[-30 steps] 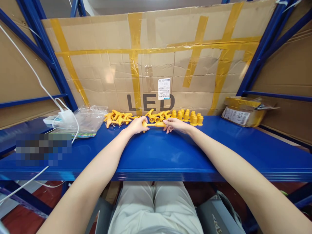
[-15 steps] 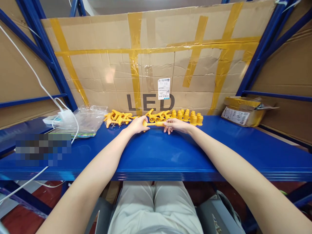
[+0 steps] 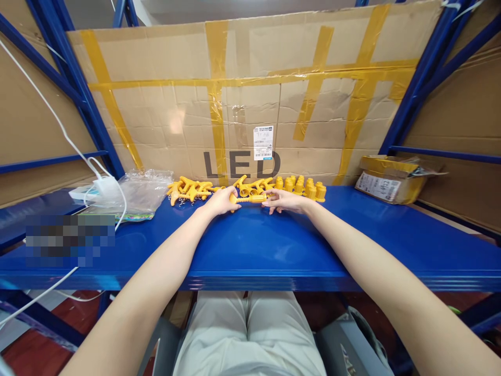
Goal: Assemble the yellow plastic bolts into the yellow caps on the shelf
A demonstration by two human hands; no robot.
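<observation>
My left hand (image 3: 222, 201) is closed on the T-shaped handle end of a yellow plastic threaded piece, mostly hidden by the fingers. The piece's ridged shaft (image 3: 243, 199) points right, and a yellow ribbed sleeve (image 3: 257, 198) sits over its far end. At the sleeve's right end, the fingers of my right hand (image 3: 282, 201) are closed on its rim. Behind my left hand lies a heap of yellow handles (image 3: 190, 188) with metal spirals. Several yellow handled pieces (image 3: 252, 185) lie just behind the held one. Yellow ribbed sleeves (image 3: 299, 186) stand upright behind my right hand.
A large taped carton (image 3: 250, 104) stands along the back of the blue shelf (image 3: 270, 250). At the left are a clear plastic bag (image 3: 143, 189) and a white adapter (image 3: 106, 188) with a cable. To the right sits a small open cardboard box (image 3: 389, 183).
The fingers of my right hand have shifted slightly right along the sleeve, so more of it shows. My left hand keeps its hold in the same place.
</observation>
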